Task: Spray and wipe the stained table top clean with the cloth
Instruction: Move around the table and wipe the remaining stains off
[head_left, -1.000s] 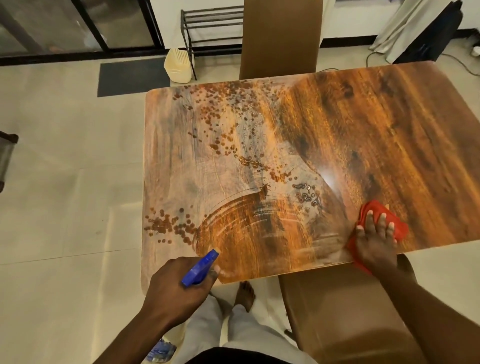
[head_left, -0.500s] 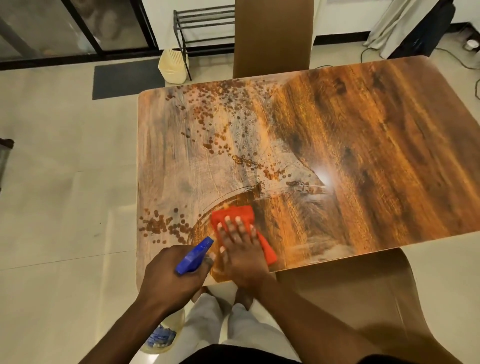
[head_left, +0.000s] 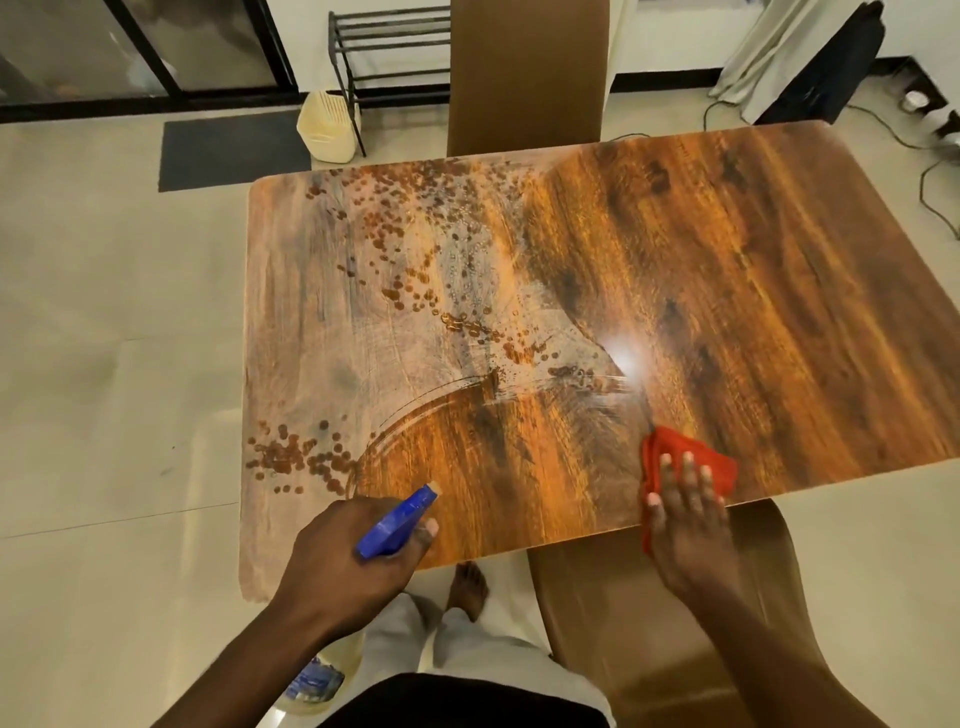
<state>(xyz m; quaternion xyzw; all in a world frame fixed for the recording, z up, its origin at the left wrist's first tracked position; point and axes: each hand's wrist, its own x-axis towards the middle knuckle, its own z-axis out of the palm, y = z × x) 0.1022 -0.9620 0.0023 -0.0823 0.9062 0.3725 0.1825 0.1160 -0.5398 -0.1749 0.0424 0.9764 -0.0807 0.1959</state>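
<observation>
Wiping at the near edge of the counter (head_left: 727, 312), spray bottle (head_left: 397, 525) held over it.

Closest in, gripping the spray bottle's blue head with the left hand (head_left: 343, 551), fingers curled round it, nozzle pointing out over the counter, bottle body hanging below the edge. To the right, pressing the red cloth (head_left: 691, 457) onto the counter with the right hand (head_left: 685, 525), fingers straight and spread, cloth partly hanging over the near edge above the near chair (head_left: 649, 623). Between the 2 hands, a glossy wiped patch bounded by a curved smear. Beyond that, brown stains (head_left: 395, 228): 1 cluster by the left edge, a wider scatter running to the far left corner amid grey haze. Past the counter, the far chair (head_left: 524, 78), a dark mat (head_left: 234, 148), a cream bin (head_left: 327, 124) and a black rack (head_left: 389, 57).
</observation>
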